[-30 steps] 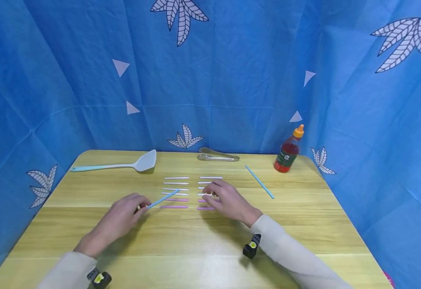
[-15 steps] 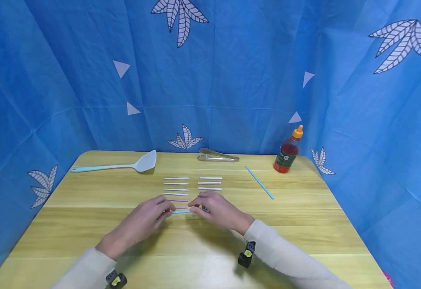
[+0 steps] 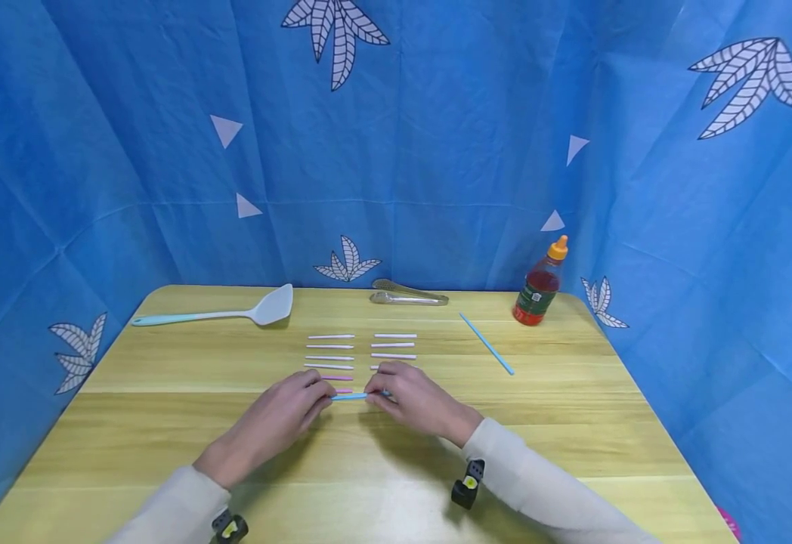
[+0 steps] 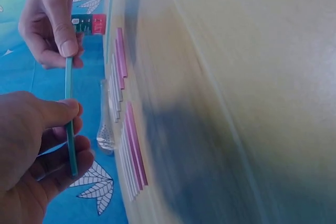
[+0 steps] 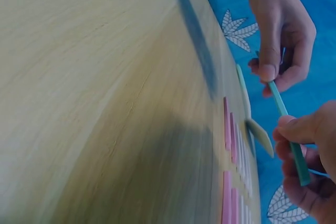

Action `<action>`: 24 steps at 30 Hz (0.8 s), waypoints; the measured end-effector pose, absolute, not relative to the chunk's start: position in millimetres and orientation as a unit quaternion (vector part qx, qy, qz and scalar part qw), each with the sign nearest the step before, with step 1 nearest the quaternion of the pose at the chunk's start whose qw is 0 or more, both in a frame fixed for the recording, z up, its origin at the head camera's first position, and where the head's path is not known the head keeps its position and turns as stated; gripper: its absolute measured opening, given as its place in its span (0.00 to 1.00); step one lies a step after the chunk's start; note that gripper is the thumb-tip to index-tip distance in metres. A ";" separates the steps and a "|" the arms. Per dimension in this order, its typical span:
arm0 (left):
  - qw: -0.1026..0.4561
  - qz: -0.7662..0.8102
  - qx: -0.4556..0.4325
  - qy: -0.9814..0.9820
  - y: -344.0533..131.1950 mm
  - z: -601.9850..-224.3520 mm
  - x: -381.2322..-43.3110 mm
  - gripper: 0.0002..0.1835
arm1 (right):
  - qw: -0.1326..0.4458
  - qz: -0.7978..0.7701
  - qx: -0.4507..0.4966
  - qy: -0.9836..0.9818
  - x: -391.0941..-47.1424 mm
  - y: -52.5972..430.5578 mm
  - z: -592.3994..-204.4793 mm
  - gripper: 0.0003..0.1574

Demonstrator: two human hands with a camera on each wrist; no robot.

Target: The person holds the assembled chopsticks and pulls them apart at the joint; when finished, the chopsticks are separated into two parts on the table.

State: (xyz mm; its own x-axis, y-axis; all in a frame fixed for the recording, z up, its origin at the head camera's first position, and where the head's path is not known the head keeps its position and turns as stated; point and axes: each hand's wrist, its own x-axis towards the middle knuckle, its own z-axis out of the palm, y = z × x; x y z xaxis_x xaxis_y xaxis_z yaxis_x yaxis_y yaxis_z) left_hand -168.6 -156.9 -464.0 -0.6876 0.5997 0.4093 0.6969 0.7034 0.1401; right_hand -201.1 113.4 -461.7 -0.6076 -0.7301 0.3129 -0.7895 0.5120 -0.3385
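A light-blue straw [image 3: 350,397] is held level between both hands, above the table near the rows of short pieces. My left hand [image 3: 276,419] pinches its left end between thumb and fingers. Toward the other end my right hand [image 3: 419,400] pinches it the same way; the tip pokes past the fingers in the right wrist view, where the straw [image 5: 281,106] slants between the hands. Just beyond lie two columns of short straw pieces, white [image 3: 329,358] and pink [image 3: 338,378] in the left one. The right column's white pieces [image 3: 394,356] show, its nearer ones hidden by my right hand.
A second blue straw [image 3: 487,344] lies slanted to the right. Along the back are a white spatula [image 3: 273,305] with a mint handle, metal tongs [image 3: 409,298] and a red sauce bottle [image 3: 537,293] with an orange cap. A blue curtain [image 3: 396,151] hangs behind the wooden table.
My left hand has carried the blue straw rightward and turned it level. My right hand has come off the right column, down toward me, and taken hold of the straw's other end.
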 end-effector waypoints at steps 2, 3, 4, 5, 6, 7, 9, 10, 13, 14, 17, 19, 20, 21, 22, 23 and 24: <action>0.167 -0.147 -0.359 -0.906 -156.1 -463.4 -168.7 0.04 | 0.073 0.228 0.439 -0.866 -199.5 115.1 -461.5 0.05; 0.163 -0.149 -0.363 -0.905 -156.2 -463.3 -169.1 0.04 | 0.075 0.228 0.440 -0.865 -198.8 116.2 -460.9 0.06; 0.162 -0.149 -0.367 -0.904 -157.3 -463.2 -169.5 0.03 | 0.076 0.226 0.442 -0.865 -198.7 118.4 -460.8 0.06; 0.160 -0.150 -0.367 -0.904 -159.8 -463.3 -170.2 0.03 | 0.079 0.225 0.442 -0.865 -198.8 121.7 -460.1 0.06; 0.159 -0.153 -0.363 -0.905 -163.9 -463.6 -170.8 0.03 | 0.082 0.224 0.441 -0.865 -199.7 126.5 -460.2 0.06; 0.160 -0.154 -0.356 -0.908 -169.6 -463.9 -171.4 0.03 | 0.086 0.226 0.435 -0.868 -200.9 133.0 -460.7 0.06; 0.165 -0.158 -0.333 -0.915 -184.9 -464.2 -172.4 0.04 | 0.101 0.230 0.412 -0.876 -204.4 149.6 -462.1 0.04; 0.166 -0.159 -0.318 -0.919 -194.0 -464.1 -172.8 0.04 | 0.108 0.235 0.395 -0.881 -205.9 159.1 -462.5 0.03; 0.159 -0.163 -0.284 -0.931 -218.4 -463.5 -173.5 0.05 | 0.117 0.252 0.344 -0.897 -208.9 183.7 -466.3 0.02; 0.153 -0.165 -0.281 -0.933 -223.8 -463.3 -173.9 0.05 | 0.115 0.255 0.333 -0.901 -209.2 188.4 -467.8 0.03; 0.136 -0.163 -0.291 -0.933 -231.2 -464.4 -175.4 0.06 | 0.098 0.263 0.322 -0.904 -207.1 191.5 -474.2 0.05; 0.129 -0.163 -0.307 -0.929 -229.4 -466.3 -176.6 0.08 | 0.088 0.264 0.327 -0.903 -203.8 186.3 -479.8 0.06; 0.125 -0.164 -0.312 -0.927 -227.0 -467.6 -176.9 0.08 | 0.086 0.264 0.331 -0.902 -201.8 182.6 -482.7 0.06; 0.121 -0.164 -0.319 -0.926 -224.5 -469.2 -177.4 0.09 | 0.085 0.263 0.337 -0.900 -199.8 178.6 -485.4 0.06; 0.117 -0.164 -0.326 -0.924 -221.5 -470.7 -177.9 0.10 | 0.082 0.262 0.343 -0.898 -197.9 174.3 -487.8 0.06; 0.113 -0.163 -0.332 -0.922 -218.5 -472.5 -178.5 0.11 | 0.079 0.260 0.348 -0.897 -196.0 169.8 -489.7 0.06; 0.110 -0.160 -0.337 -0.921 -215.3 -474.1 -179.2 0.11 | 0.075 0.257 0.352 -0.897 -194.2 165.5 -491.3 0.06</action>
